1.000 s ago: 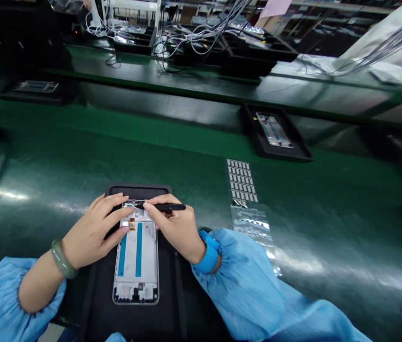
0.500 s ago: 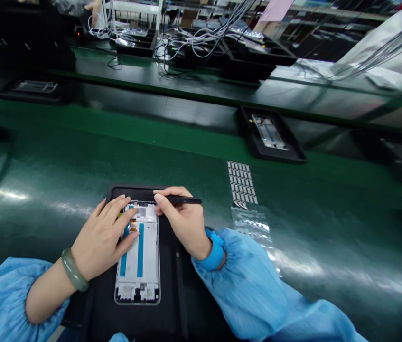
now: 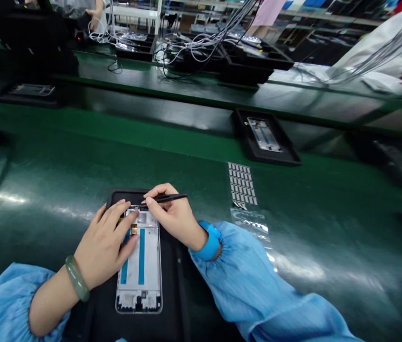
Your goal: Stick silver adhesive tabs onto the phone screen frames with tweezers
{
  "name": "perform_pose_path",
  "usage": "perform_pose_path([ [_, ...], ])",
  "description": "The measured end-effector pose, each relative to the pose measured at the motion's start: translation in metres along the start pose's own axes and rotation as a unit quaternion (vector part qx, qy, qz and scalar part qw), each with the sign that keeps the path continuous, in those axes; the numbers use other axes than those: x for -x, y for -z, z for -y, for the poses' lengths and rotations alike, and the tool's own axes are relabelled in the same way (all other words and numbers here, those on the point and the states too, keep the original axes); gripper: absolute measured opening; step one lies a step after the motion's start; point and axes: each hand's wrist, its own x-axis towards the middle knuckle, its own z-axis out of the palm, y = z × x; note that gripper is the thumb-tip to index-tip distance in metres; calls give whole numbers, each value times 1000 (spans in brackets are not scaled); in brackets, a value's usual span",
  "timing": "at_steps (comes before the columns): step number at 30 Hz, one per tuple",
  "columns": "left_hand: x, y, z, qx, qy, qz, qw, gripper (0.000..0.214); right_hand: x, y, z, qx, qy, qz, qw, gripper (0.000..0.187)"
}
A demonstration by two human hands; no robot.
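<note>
A silver phone frame (image 3: 153, 266) with blue adhesive strips lies in a black tray (image 3: 172, 304) in front of me. My left hand (image 3: 106, 242) rests over its upper left side, fingers stretched and spread, the fingertips at the top edge and thumb on the inner face. A small orange flex cable (image 3: 134, 230) shows between thumb and index finger. My right hand (image 3: 172, 216) pinches black tweezers (image 3: 168, 197) at the top edge of the frame. The tweezers' tips are too small to make out, so contact with the frame cannot be told.
Right of the tray lies a sheet of small stickers (image 3: 242, 183) with clear film (image 3: 252, 223) below it. Another tray (image 3: 288, 154) with a phone frame stands farther back. At the back are cables (image 3: 204, 47) and a co-worker's white sleeve (image 3: 360, 40).
My right hand has moved left with the tweezers, closer to the middle of the frame's top edge. My left hand stays on the frame. The far right tray has shifted slightly left.
</note>
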Motion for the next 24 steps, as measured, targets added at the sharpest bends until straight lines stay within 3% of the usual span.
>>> perform_pose_path([
  [10, 1, -2, -1, -11, 3, -5, 1000, 41, 0, 1, 2, 125, 75, 4, 989, 8],
  [24, 1, -3, 0, -3, 7, 0, 1000, 42, 2, -3, 5, 156, 117, -9, 981, 9],
])
